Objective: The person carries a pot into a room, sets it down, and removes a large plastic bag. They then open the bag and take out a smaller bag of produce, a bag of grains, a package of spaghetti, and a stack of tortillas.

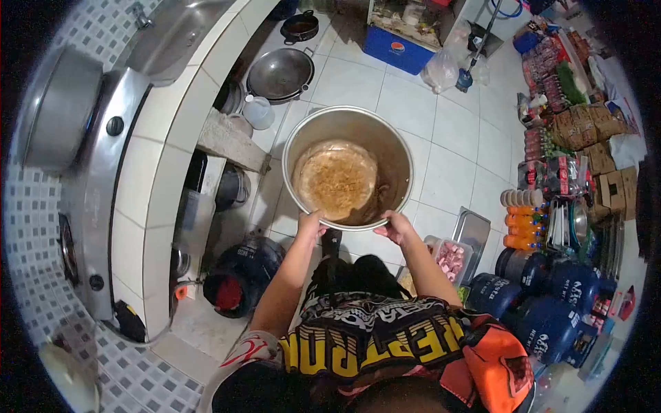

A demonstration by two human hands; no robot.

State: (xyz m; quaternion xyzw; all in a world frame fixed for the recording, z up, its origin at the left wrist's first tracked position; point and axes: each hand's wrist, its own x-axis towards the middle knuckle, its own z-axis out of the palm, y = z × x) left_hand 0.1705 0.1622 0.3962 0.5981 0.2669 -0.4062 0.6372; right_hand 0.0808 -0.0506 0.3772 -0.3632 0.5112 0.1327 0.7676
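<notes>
A large, deep metal pot (394,131) is held out in front of me above the tiled floor, its mouth tipped toward me. Inside, the bottom looks brown and stained. My left hand (312,226) grips the rim at the near left, fingers wrapped over the edge. At the near right of the same rim, my right hand (396,228) is closed on it, thumb on the edge. Beneath my right forearm sits a clear container of cut raw meat (451,260), beside a metal tray (471,227).
To the left is a tiled counter (148,148) with a gas stove (103,206). A wok (281,73) and a white jug (258,112) stand on a low shelf. Blue water jugs (551,327) and bottles line the right. A blue Pepsi crate (397,49) is ahead.
</notes>
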